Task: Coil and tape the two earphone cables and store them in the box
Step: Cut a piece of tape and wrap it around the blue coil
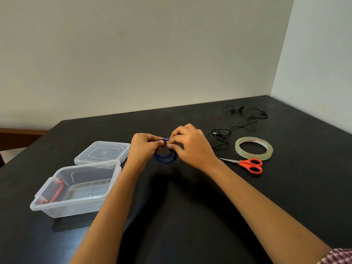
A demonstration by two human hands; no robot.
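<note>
Blue earphone cable, wound into a small coil, hangs above the black tabletop between both hands. The left hand and the right hand each pinch the top of the coil with closed fingertips, meeting at a small yellow spot there. A loose black earphone cable sprawls uncoiled toward the far right corner. Just beside it lies a roll of clear tape whose inner core carries red lettering, too small to read. Orange-handled scissors rest shut in front of the roll. At the left, the clear plastic box stands open, something red inside, its clear lid touching behind. Bare tabletop stretches wide at the near edge.
</note>
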